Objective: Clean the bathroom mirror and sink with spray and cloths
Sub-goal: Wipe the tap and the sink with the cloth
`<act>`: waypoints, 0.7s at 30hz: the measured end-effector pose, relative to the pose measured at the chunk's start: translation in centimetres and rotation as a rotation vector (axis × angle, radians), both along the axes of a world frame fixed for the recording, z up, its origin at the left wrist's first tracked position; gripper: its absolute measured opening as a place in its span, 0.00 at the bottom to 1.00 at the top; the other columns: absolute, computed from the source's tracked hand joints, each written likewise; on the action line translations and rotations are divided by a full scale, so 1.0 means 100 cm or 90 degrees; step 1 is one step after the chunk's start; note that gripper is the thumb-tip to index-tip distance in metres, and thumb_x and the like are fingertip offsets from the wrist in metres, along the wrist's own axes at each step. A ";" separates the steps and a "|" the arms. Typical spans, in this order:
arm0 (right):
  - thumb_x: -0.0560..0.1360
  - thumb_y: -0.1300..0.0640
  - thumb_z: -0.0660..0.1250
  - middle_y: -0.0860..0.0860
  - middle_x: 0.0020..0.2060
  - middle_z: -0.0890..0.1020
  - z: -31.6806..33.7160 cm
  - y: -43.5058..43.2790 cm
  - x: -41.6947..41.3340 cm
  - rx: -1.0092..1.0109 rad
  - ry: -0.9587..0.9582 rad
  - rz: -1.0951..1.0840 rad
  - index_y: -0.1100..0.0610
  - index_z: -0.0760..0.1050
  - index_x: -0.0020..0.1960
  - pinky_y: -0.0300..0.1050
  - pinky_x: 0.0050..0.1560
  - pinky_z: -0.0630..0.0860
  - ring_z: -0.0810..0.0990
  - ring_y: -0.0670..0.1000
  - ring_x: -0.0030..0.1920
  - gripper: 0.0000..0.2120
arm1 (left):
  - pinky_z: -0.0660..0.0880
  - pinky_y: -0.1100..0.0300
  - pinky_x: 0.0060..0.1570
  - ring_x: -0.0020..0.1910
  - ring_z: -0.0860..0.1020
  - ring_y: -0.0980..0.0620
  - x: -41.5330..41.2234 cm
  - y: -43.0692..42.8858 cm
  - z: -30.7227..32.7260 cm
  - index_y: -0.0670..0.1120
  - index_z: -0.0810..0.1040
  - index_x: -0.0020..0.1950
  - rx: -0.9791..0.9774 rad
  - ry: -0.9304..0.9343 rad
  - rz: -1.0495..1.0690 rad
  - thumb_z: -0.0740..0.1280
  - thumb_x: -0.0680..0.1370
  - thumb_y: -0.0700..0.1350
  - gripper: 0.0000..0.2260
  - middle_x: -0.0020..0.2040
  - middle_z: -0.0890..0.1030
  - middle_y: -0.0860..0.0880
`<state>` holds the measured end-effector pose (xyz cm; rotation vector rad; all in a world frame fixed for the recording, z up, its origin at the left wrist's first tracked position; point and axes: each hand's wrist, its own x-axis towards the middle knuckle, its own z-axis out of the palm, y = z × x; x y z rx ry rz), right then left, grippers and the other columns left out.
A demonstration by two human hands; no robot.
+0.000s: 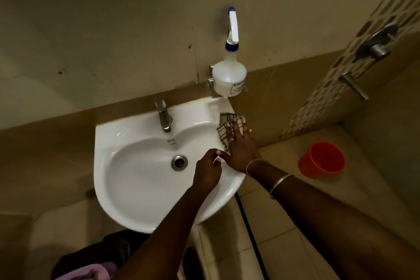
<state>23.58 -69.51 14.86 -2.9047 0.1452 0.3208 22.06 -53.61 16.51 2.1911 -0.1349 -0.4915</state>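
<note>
A white sink (127, 188) hangs on the tan wall, with a metal tap (164, 116) at its back and a drain (179, 162) in the bowl. A checked cloth (223, 128) lies on the sink's right rim. My right hand (238, 150) presses flat on the cloth with straight fingers. My left hand (208, 173) hovers over the bowl's right side, fingers curled, beside the right thumb; I see nothing in it. A white spray bottle (229, 75) with a blue collar stands on a small wall shelf above the sink's right corner.
An orange bucket (322, 159) stands on the tiled floor to the right. Shower valves (377, 45) stick out of the patterned tile wall at the upper right. A black hose (247, 229) runs down below the sink. Pink fabric (86, 271) shows at the bottom left.
</note>
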 end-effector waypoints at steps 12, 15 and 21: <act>0.78 0.61 0.63 0.58 0.82 0.56 -0.005 0.060 0.107 0.046 -0.157 0.127 0.54 0.57 0.82 0.64 0.79 0.53 0.51 0.66 0.81 0.34 | 0.64 0.70 0.62 0.69 0.76 0.46 0.017 0.094 -0.022 0.44 0.79 0.69 0.043 -0.002 0.116 0.66 0.82 0.39 0.15 0.68 0.79 0.46; 0.78 0.52 0.54 0.57 0.81 0.57 -0.013 0.100 0.106 0.046 -0.138 0.169 0.52 0.57 0.82 0.65 0.79 0.56 0.53 0.67 0.80 0.32 | 0.68 0.65 0.64 0.68 0.77 0.46 0.016 0.110 -0.024 0.45 0.79 0.68 0.055 -0.007 0.129 0.66 0.82 0.38 0.15 0.68 0.80 0.46; 0.79 0.53 0.58 0.55 0.83 0.51 -0.024 0.081 0.088 -0.076 -0.122 0.268 0.50 0.50 0.83 0.65 0.79 0.50 0.48 0.66 0.81 0.35 | 0.65 0.71 0.54 0.63 0.79 0.46 0.014 0.122 -0.021 0.44 0.80 0.65 0.049 0.022 0.164 0.66 0.81 0.37 0.13 0.64 0.83 0.47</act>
